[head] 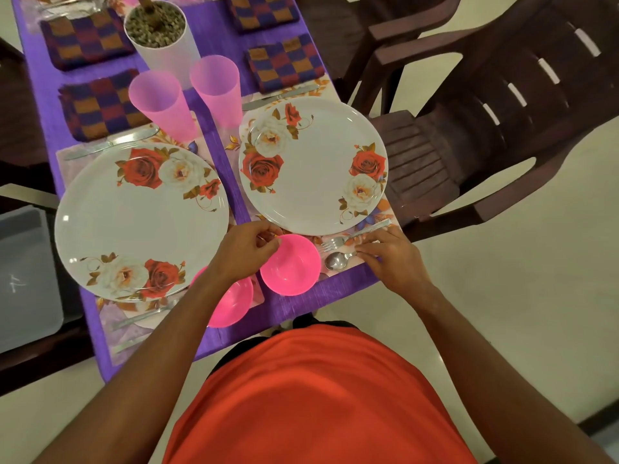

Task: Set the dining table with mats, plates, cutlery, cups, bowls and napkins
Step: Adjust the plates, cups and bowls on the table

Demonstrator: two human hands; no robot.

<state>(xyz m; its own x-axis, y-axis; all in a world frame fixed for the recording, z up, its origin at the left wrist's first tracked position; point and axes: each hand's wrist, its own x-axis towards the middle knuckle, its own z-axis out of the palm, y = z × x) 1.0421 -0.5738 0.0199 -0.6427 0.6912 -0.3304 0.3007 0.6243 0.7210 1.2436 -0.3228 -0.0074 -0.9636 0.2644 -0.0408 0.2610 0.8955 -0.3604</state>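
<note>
Currently at the near end of the worktop (pixel 301 306), right-hand place setting; both hands low over it, well apart from each other.

Left hand (pixel 246 251): thumb and forefinger pinch the far rim of the pink bowl (pixel 289 271); bowl upright, base on the purple cloth at the near-left corner of the floral mat (pixel 366 220), just below the right plate (pixel 313 165) and not touching it as far as visible.

Right hand (pixel 393 257): fingertips laid on the handle end of the spoon (pixel 336 261); cannot tell whether the handle is pinched or only pressed.

Key relation: spoon lies between the hands, long axis roughly left to right, its bowl end toward the pink bowl and just beside it, handle toward the right hand; right hand nearer. Fork (pixel 353 236) lies just beyond the spoon, tines left, handle angled away toward the worktop edge.

Judgement: bowl and cutlery being squared up; little room between spoon and bowl, so a nudge to either may shift the other.

Second pink bowl (pixel 234 306) partly hidden under the left forearm.

Writing: none legible; faint white mark on the grey bin (pixel 26 272), unreadable.
</note>
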